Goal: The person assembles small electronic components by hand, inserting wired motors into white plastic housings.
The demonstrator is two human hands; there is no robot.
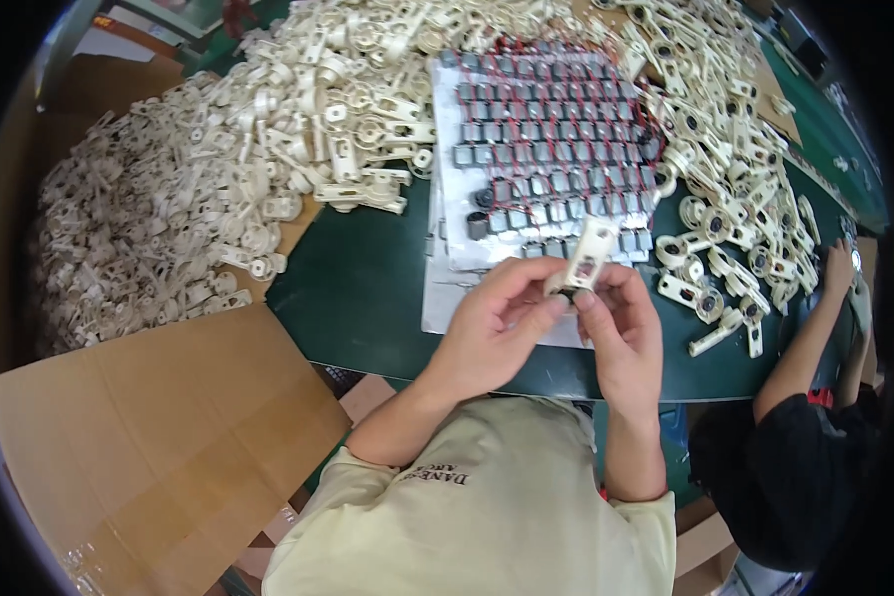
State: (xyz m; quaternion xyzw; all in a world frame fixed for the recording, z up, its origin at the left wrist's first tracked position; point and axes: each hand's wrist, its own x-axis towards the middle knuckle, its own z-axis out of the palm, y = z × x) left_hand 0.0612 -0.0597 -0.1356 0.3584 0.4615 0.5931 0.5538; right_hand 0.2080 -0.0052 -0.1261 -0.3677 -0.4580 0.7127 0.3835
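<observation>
Both hands meet over the front of the table, around a cream plastic housing (591, 250) with a long handle and rectangular openings. My left hand (502, 323) grips its lower end between thumb and fingers. From the other side, my right hand (621, 328) pinches the same end, its thumb close to the left thumb. A small dark part shows between the thumbs; its kind is hidden. Just beyond the hands, rows of small grey motors (556, 129) with red wires lie on white sheets (447, 288).
A large heap of cream housings (189, 189) covers the left and back. More housings with dark round inserts (725, 199) lie at right. An open cardboard box (159, 427) stands front left on the green table's (338, 268) near side. Another person's arm (805, 328) reaches in at right.
</observation>
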